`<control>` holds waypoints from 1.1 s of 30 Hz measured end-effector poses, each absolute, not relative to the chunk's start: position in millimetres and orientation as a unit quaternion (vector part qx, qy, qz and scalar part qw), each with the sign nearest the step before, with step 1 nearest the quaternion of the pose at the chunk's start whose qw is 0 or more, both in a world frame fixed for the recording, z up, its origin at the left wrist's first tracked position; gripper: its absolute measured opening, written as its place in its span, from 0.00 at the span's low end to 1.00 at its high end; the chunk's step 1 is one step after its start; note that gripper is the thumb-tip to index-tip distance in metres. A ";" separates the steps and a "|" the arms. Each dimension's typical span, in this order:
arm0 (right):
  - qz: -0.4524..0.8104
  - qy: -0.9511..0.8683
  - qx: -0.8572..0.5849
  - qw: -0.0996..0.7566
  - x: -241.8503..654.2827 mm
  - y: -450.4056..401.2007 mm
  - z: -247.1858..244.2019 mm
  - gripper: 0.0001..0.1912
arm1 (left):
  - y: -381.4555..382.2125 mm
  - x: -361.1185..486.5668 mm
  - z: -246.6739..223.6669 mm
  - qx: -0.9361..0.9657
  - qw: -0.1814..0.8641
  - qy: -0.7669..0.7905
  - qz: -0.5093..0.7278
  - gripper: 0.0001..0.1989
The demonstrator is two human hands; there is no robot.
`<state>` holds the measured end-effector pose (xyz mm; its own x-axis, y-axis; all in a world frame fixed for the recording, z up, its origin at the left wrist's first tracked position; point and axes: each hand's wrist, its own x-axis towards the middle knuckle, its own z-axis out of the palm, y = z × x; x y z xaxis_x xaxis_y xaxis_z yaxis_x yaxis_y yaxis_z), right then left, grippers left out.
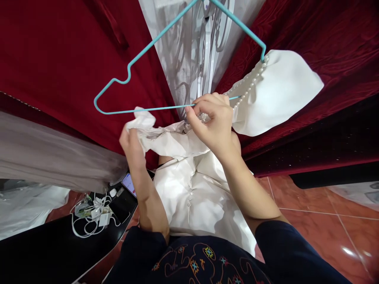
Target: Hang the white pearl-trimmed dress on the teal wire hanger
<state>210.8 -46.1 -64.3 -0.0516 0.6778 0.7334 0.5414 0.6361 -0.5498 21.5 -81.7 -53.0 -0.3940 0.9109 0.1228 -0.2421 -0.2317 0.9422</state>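
A light-blue clothes hanger [148,109] hangs in front of me, its right end inside the sleeve of a white dress [204,201]. Strings of pearl beads [251,85] edge the neckline at that shoulder. My right hand [214,118] is closed on the hanger's bottom bar near its middle, thumb and fingers pinching it over the beaded edge. My left hand [132,138] grips the dress's other shoulder, the white cloth bunched up just below the hanger's left end. That end of the hanger is bare. The dress's skirt drapes down across my lap, with a row of small buttons.
Dark red curtains [74,47] hang on both sides, with a white ornate metal frame [207,51] between them. At lower left, a black table [44,244] bears tangled white cables [85,225] and a lit phone [128,183]. Reddish floor tiles [319,225] show at right.
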 end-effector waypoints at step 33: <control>0.054 -0.551 -0.597 0.581 351.9 -21.2 -6.0 0.08 | -78.1 79.0 -45.6 0.341 0.366 0.315 0.807 0.12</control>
<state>351.9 -21.2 -6.0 0.3878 0.7204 0.5750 0.5953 0.2805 -0.7529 79.0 -78.1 -45.6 -0.4996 0.8056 0.3185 -0.3762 -0.5330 0.7579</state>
